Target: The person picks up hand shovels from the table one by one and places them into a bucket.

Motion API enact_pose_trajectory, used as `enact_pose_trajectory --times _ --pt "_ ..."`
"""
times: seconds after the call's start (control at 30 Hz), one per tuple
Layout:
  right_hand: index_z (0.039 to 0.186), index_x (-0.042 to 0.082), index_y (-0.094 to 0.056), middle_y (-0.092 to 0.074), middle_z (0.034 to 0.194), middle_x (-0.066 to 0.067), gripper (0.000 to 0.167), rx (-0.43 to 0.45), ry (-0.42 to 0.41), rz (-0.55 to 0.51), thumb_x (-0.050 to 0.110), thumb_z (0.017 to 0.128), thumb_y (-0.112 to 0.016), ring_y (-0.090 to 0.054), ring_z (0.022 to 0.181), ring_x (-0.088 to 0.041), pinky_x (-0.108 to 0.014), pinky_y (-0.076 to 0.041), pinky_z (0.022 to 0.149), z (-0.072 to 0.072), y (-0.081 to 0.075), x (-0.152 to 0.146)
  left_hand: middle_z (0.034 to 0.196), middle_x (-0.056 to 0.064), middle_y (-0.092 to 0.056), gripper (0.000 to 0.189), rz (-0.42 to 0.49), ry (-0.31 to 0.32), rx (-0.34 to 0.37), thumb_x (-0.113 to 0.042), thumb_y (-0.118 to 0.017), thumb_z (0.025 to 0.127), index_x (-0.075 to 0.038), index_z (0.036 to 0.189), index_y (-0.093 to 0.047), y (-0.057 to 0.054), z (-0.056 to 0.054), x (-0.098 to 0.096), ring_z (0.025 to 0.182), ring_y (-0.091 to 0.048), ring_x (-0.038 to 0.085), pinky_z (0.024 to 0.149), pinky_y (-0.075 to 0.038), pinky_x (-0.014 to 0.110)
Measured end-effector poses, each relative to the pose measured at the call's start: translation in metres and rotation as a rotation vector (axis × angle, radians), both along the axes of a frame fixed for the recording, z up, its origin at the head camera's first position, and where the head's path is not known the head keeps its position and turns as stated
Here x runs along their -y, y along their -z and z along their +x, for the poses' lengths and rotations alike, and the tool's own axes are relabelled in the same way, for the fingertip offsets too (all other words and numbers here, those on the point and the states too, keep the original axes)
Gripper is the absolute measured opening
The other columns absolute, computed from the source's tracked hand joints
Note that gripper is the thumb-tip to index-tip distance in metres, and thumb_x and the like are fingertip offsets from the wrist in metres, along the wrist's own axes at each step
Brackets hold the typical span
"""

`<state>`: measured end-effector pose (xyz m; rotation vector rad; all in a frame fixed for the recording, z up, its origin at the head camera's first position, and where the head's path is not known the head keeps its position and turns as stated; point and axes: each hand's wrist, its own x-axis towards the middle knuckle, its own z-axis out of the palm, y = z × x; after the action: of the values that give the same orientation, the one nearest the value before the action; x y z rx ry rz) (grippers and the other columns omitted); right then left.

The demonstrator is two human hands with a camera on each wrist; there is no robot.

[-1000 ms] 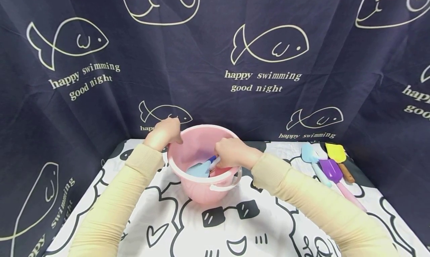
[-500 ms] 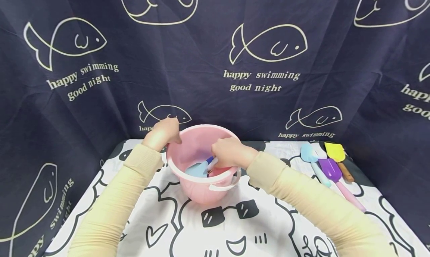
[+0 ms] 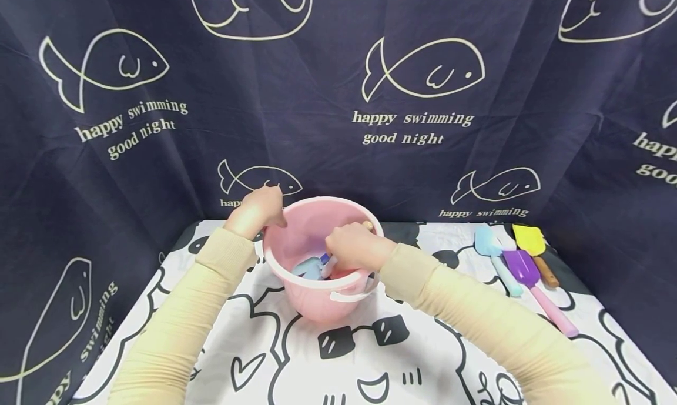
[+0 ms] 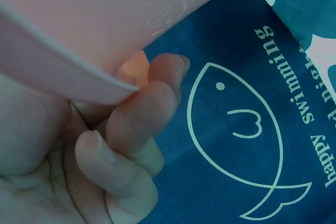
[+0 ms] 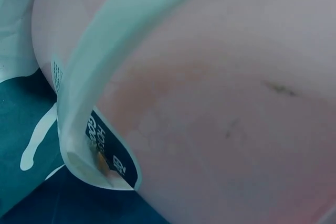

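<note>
A pink bucket [image 3: 324, 299] stands tilted toward me in the middle of the table. My left hand [image 3: 260, 208] grips its rim at the left; the left wrist view shows curled fingers [image 4: 142, 114] outside the wall. Reaching inside over the right rim, my right hand [image 3: 355, 247] grips a toy shovel, whose tan handle end [image 3: 368, 224] pokes up behind the knuckles. The hand hides its blade. Below the hand lie a light blue shovel blade [image 3: 309, 268] and a dark blue piece [image 3: 325, 257]. The right wrist view holds only the bucket's outside and white handle [image 5: 100, 51].
At the right back of the table lie a light blue shovel [image 3: 497, 258], a yellow shovel [image 3: 529, 240] with a brown handle, and a purple shovel [image 3: 520, 267] with a pink handle. A dark fish-print curtain [image 3: 317, 99] stands behind the patterned cloth [image 3: 296, 364].
My right hand has moved left and deeper into the bucket, and a tan handle end now shows behind it. The left hand keeps its place on the rim.
</note>
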<state>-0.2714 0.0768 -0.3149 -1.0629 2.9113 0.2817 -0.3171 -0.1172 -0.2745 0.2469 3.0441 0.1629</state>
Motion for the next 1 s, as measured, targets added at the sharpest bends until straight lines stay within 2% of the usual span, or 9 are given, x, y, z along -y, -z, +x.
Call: enact_pose_trajectory --times 0.17,0.27,0.4,0.6,0.77,0.87,1.0 --pt "0.071 0.019 -0.067 -0.062 0.067 0.001 0.029 -0.018 -0.046 0.002 0.047 0.073 -0.075 -0.056 0.056 -0.019 -0.039 -0.044 0.049 0.001 0.001 0.000 0.092 0.016 -0.067 0.049 -0.006 0.006 -0.013 -0.026 -0.076 0.070 0.005 0.106 -0.064 0.000 -0.001 0.000 0.074 -0.063 0.026 0.072 -0.052 0.042" --pt "0.069 0.018 -0.067 -0.062 0.066 0.001 0.026 -0.034 -0.068 0.000 0.042 0.072 -0.076 -0.057 0.056 -0.019 -0.038 -0.046 0.051 0.001 0.001 0.000 0.086 0.015 -0.067 0.046 -0.013 0.006 -0.013 -0.026 -0.076 0.069 0.004 0.102 -0.066 0.001 -0.002 0.000 0.066 -0.064 0.024 0.070 -0.053 0.042" --pt "0.075 0.016 -0.069 -0.063 0.067 0.000 0.025 -0.058 -0.074 0.027 0.039 0.072 -0.075 -0.057 0.057 -0.019 -0.038 -0.048 0.052 0.000 0.001 0.000 0.079 0.013 -0.066 0.045 -0.013 0.004 0.000 -0.026 -0.076 0.070 0.004 0.102 -0.066 0.001 -0.002 0.000 0.056 -0.063 0.021 0.067 -0.053 0.041" --pt "0.081 0.015 -0.069 -0.063 0.070 0.000 0.032 -0.047 -0.018 0.062 0.046 0.071 -0.074 -0.059 0.058 -0.022 -0.044 -0.045 0.048 -0.001 0.000 0.000 0.075 0.012 -0.065 0.043 -0.005 0.007 0.004 -0.026 -0.075 0.071 0.004 0.100 -0.066 0.001 -0.002 0.000 0.051 -0.062 0.019 0.063 -0.052 0.038" --pt "0.082 0.016 -0.069 -0.065 0.075 -0.002 0.040 -0.029 0.034 0.063 0.054 0.069 -0.073 -0.062 0.063 -0.025 -0.046 -0.046 0.048 0.002 -0.007 -0.001 0.074 0.013 -0.066 0.040 0.000 0.013 -0.004 -0.025 -0.075 0.070 0.004 0.097 -0.067 0.001 -0.001 0.001 0.045 -0.061 0.017 0.059 -0.051 0.036" --pt "0.080 0.016 -0.070 -0.065 0.073 -0.002 0.041 -0.032 0.025 0.047 0.055 0.068 -0.074 -0.064 0.066 -0.024 -0.043 -0.048 0.053 0.004 -0.012 -0.003 0.079 0.015 -0.066 0.041 0.000 0.012 -0.009 -0.025 -0.075 0.070 0.004 0.097 -0.066 0.001 -0.001 0.001 0.048 -0.062 0.018 0.061 -0.052 0.038" --pt "0.077 0.014 -0.069 -0.064 0.070 -0.001 0.043 -0.039 -0.003 0.036 0.056 0.067 -0.075 -0.064 0.068 -0.023 -0.040 -0.051 0.063 0.006 -0.017 -0.007 0.088 0.016 -0.067 0.042 0.000 0.007 -0.010 -0.025 -0.076 0.070 0.004 0.098 -0.066 0.001 -0.001 0.001 0.063 -0.064 0.023 0.068 -0.052 0.041"
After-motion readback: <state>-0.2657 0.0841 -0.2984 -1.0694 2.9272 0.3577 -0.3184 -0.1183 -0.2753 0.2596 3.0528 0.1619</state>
